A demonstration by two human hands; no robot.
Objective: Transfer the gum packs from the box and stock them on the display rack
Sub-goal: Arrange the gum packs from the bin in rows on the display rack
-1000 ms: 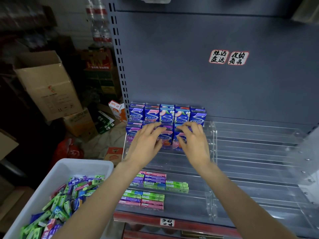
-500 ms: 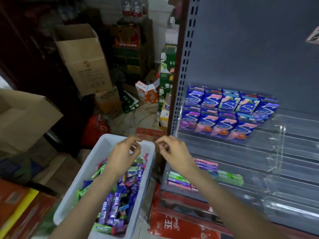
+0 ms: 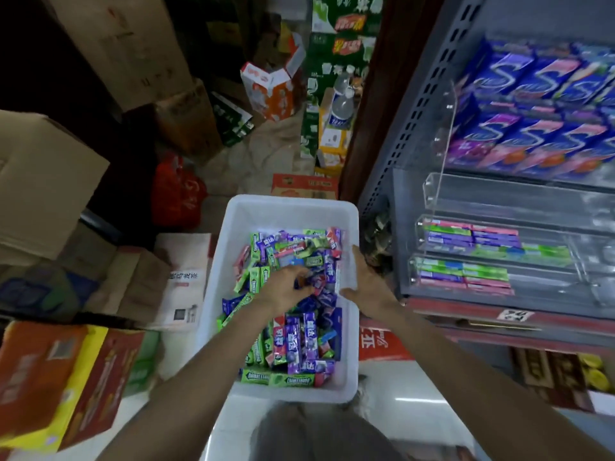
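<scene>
"Doublemint" on green gum packs (image 3: 255,376)

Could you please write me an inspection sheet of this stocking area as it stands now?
Surface: pale floor, partly bare.
Job's things: white bin heaped with gum packs; display rack holds blue packs above, slim packs in lower trays.
Clutter: cardboard cartons, red bag.
Hands: left hand in the pile, fingers on a blue pack; right hand at the bin's right rim.
Cables: nothing seen.
Surroundings: stacked drink cases behind.
</scene>
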